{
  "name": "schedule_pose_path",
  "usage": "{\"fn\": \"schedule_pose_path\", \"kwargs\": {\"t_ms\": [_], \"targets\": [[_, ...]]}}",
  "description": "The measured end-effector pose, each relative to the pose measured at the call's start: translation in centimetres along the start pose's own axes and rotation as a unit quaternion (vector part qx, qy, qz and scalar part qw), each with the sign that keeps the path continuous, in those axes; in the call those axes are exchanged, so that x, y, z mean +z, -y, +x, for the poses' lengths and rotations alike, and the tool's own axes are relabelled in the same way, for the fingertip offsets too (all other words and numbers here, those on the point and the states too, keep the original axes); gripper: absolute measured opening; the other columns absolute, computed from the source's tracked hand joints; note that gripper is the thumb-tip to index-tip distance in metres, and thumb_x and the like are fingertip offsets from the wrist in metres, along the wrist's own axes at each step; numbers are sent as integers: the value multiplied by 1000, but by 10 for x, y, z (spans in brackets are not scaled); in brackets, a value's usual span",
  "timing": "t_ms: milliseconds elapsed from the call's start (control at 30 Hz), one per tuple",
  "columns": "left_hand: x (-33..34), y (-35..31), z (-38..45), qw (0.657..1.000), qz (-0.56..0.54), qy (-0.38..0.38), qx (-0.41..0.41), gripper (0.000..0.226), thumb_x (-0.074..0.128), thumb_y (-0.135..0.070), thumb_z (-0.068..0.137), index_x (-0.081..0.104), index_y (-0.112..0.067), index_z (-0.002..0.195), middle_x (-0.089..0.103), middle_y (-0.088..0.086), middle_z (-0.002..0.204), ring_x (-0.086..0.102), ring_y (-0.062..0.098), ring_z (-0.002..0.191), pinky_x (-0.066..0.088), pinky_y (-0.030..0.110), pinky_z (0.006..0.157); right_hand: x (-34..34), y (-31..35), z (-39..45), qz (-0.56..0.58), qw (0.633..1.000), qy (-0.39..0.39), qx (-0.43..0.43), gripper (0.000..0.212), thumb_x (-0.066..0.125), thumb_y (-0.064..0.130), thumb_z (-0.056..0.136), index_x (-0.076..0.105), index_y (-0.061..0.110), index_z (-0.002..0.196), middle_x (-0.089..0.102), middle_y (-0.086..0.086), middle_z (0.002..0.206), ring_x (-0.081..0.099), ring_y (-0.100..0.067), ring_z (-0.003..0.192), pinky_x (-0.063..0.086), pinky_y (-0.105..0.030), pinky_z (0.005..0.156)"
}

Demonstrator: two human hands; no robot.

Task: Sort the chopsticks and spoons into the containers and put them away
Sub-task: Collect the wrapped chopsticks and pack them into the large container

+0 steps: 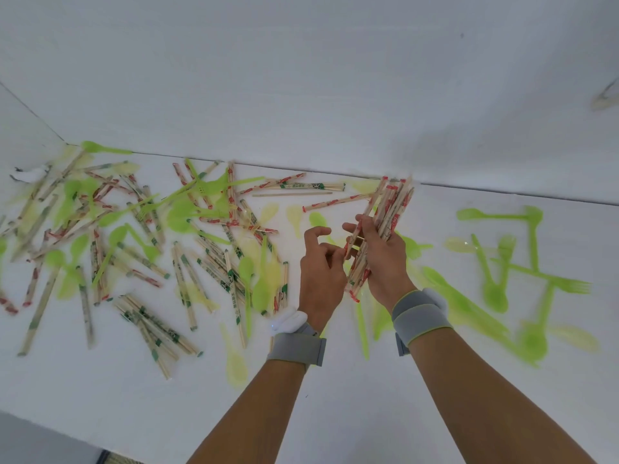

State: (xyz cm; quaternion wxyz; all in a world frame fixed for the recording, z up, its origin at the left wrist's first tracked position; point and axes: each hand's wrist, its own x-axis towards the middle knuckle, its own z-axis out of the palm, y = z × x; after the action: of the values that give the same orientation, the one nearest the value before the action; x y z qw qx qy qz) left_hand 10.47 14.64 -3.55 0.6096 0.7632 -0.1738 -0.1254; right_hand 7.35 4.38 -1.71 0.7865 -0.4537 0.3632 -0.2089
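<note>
My right hand (pixel 382 259) grips a bundle of red-printed wrapped chopsticks (pixel 388 209), held upright and leaning right above the white table (pixel 335 413). My left hand (pixel 320 272) is right beside the bundle's lower end, with its thumb and fingertips pinching one of the sticks. Several more wrapped chopsticks, red-printed and green-printed (pixel 181 286), lie scattered over the left half of the table. Green plastic spoons (pixel 248 269) are mixed among them. More green spoons and a fork (pixel 536 279) lie to the right of my hands. No container is in view.
A white wall (pixel 301 78) rises directly behind the table's far edge. Pale yellow spoons (pixel 236 363) lie near my left forearm. The table's front edge runs along the bottom left, with a dark floor below it. A pale object (pixel 606 95) sits at the right edge.
</note>
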Motion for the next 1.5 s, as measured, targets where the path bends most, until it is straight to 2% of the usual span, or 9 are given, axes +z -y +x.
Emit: {"fn": "schedule_pose_path", "kwargs": {"t_ms": [133, 233, 433, 633, 733, 1033, 1200, 1333, 1500], "targets": [[2, 1, 0, 999, 25, 36, -4, 34, 54, -2, 98, 41, -21, 124, 70, 1, 77, 63, 11, 64, 49, 27, 61, -3, -1, -1, 25, 1000, 6, 4, 22, 58, 26, 104, 69, 8, 112, 74, -5, 85, 66, -20, 76, 58, -35, 72], [-1, 1, 5, 995, 86, 58, 12, 28, 59, -8, 96, 48, -22, 118, 69, -4, 77, 56, 10, 61, 46, 28, 61, -5, -1, 3, 21, 1000, -9, 6, 19, 59, 24, 103, 67, 8, 108, 59, -1, 71, 60, -19, 66, 54, -33, 67], [-7, 9, 76, 971, 224, 11, 84, 23, 54, -10, 96, 61, -16, 117, 63, -2, 108, 55, 22, 99, 49, 40, 83, -14, 6, 26, -17, 998, -67, -3, 15, 61, 27, 102, 57, 14, 97, 50, 0, 70, 49, -15, 51, 44, -29, 52], [19, 33, 164, 893, 407, 135, 138, 30, 51, -18, 101, 64, -12, 127, 60, 7, 129, 50, 32, 119, 44, 45, 95, -10, 6, 54, -23, 997, -66, 6, 16, 64, 26, 100, 54, 16, 92, 46, 1, 61, 42, -16, 50, 38, -30, 52], [32, 48, 177, 853, 479, 145, 148, 30, 52, -25, 101, 62, -14, 127, 58, 7, 128, 48, 33, 119, 40, 43, 94, -2, 3, 65, -18, 997, -70, 12, 17, 65, 26, 100, 54, 15, 92, 43, 3, 59, 39, -16, 50, 37, -30, 51], [-6, 40, 187, 866, 450, 94, 194, 11, 59, -19, 90, 67, -11, 92, 58, 7, 99, 51, 29, 101, 37, 40, 89, 31, 2, 85, -16, 997, -64, 28, 19, 64, 27, 100, 54, 13, 94, 40, 3, 57, 35, -16, 49, 36, -28, 48], [-55, 33, 209, 857, 473, 79, 191, 7, 63, -19, 83, 64, -13, 86, 57, 5, 93, 52, 29, 96, 34, 37, 84, 41, 1, 87, -15, 998, -50, 34, 18, 62, 26, 101, 54, 12, 94, 40, 4, 57, 36, -16, 50, 35, -29, 50], [-74, 45, 227, 856, 489, 90, 142, 11, 60, -18, 89, 65, -11, 96, 58, 6, 101, 52, 30, 100, 35, 36, 83, 51, -4, 90, -16, 998, -45, 33, 18, 62, 26, 101, 55, 12, 92, 40, 3, 58, 36, -16, 51, 36, -29, 50], [-66, 55, 234, 831, 521, 139, 137, 46, 60, -25, 91, 54, -17, 136, 53, 8, 127, 47, 32, 118, 38, 43, 98, 54, -8, 96, -26, 998, -48, 34, 19, 63, 27, 101, 54, 13, 91, 42, 2, 60, 38, -15, 50, 37, -29, 51]]}}
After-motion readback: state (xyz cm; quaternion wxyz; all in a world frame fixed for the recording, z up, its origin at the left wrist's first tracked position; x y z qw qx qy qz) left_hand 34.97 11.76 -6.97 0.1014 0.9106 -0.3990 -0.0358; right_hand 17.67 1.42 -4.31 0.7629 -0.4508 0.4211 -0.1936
